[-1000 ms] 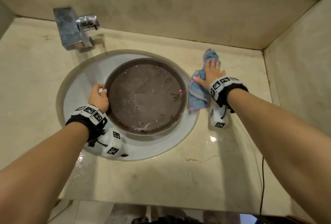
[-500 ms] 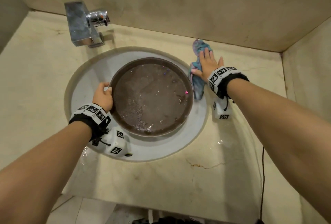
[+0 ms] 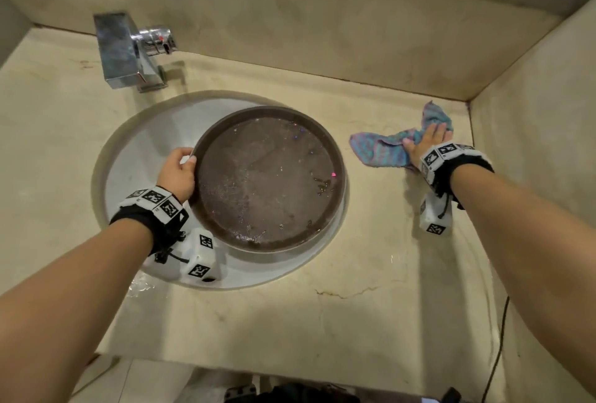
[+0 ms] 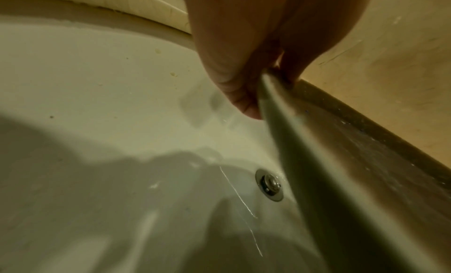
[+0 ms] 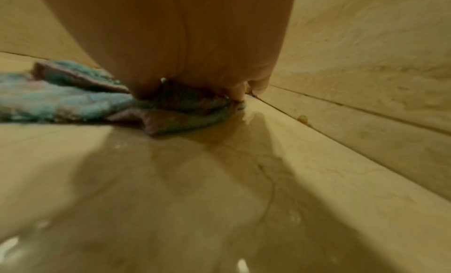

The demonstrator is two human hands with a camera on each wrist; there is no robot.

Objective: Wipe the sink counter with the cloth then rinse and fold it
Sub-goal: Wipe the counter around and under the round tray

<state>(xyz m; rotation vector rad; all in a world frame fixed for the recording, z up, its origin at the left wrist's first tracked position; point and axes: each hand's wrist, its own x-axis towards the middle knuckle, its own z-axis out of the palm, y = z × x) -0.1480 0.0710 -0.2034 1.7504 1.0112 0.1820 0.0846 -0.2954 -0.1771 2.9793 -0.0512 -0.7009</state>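
Cloth (image 3: 392,147) beside tray-filled (image 3: 267,176) sink (image 3: 135,157)

The right hand (image 3: 429,139) hides part of the cloth (image 3: 380,151), and the tray (image 3: 267,176) covers most of the sink (image 3: 135,157).

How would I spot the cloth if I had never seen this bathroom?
Find the round white sink holding a brown tray, then look right across the beige counter toward the corner. There the right hand presses flat on the cloth, the only fuzzy blue-and-pink thing here.
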